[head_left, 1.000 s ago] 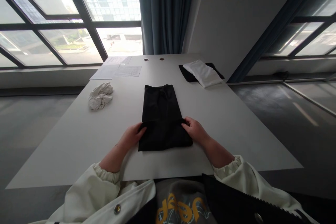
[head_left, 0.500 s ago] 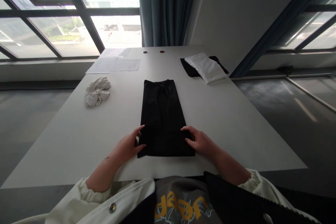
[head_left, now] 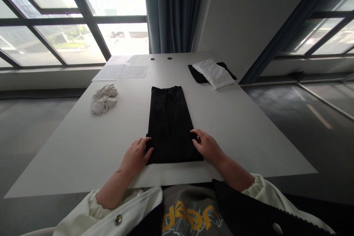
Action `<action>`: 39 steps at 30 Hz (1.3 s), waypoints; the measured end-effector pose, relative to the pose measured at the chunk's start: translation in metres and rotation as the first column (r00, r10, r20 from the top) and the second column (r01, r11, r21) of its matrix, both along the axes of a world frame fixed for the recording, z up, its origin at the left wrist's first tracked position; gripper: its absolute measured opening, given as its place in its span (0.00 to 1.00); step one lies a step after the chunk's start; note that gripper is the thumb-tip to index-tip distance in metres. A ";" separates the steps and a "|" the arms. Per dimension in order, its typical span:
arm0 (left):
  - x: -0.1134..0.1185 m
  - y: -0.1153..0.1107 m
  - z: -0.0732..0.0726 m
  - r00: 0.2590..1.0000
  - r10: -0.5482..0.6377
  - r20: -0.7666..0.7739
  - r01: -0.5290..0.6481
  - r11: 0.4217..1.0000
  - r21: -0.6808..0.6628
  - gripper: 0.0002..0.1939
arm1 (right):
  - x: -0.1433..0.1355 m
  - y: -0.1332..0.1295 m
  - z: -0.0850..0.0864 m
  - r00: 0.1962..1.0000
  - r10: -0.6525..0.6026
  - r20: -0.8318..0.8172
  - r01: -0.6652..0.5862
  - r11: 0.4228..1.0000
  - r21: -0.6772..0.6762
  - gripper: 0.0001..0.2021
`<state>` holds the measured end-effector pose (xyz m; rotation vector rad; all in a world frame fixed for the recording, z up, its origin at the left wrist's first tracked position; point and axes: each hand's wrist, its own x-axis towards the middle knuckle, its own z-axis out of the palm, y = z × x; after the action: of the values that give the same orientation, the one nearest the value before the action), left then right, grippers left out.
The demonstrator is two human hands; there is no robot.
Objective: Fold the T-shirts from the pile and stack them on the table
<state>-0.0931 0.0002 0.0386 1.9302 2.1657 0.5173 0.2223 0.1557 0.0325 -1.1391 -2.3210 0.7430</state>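
Observation:
On the white table [head_left: 83,147] in front of me lies a black garment [head_left: 171,125], folded into a long flat shape; its exact kind does not show. At its lower left edge rests my left hand [head_left: 135,155], thumb and fingertips apart and touching the cloth. My right hand [head_left: 208,147] is at the lower right edge, fingers slightly bent, with a gap between thumb and forefinger. The left edge of the cloth bulges out a little beside my left fingertips.
A crumpled off-white cloth [head_left: 103,99] lies to the left. Farther back are paper sheets [head_left: 132,72] and two round holes in the tabletop. At the back right, a folded white cloth [head_left: 212,73] overlaps a black one [head_left: 197,74]. Windows and a blue curtain [head_left: 174,11] stand behind.
My left fingers have drawn closer together at the garment's edge, where a small bulge now shows. My right hand has shifted slightly up its side. The view has tilted a little.

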 end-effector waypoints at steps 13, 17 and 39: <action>0.026 0.071 0.030 0.965 -0.187 -0.183 0.170 0.980 -0.104 0.12 | -0.023 0.019 -0.002 0.992 -0.016 0.123 -0.005 0.986 0.167 0.17; 0.023 0.082 0.036 0.956 -0.276 -0.095 0.260 0.953 -0.156 0.04 | -0.020 0.017 -0.003 0.994 -0.014 0.109 -0.011 0.975 0.224 0.12; 0.044 0.036 -0.003 0.986 -0.157 -0.061 0.167 0.962 0.217 0.19 | -0.053 -0.031 -0.006 0.912 0.206 0.354 -0.287 0.938 0.193 0.28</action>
<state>-0.0491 0.0360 0.0359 2.2305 2.0251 0.7192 0.1689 0.1250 0.0265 -0.9237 -2.7851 0.3535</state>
